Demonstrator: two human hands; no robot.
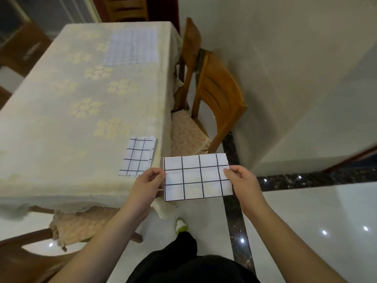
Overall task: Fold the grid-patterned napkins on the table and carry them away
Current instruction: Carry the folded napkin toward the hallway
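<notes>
A folded white napkin with a large black grid hangs in the air past the table's near right corner. My left hand pinches its left edge and my right hand pinches its right edge. A second folded napkin with the same grid lies on the table near the right edge. Far back on the table an unfolded napkin with a finer grid lies flat.
The table wears a cream floral cloth. Two wooden chairs stand along its right side, and another chair sits at the near end. A white wall rises on the right, with glossy floor and a dark stone strip below.
</notes>
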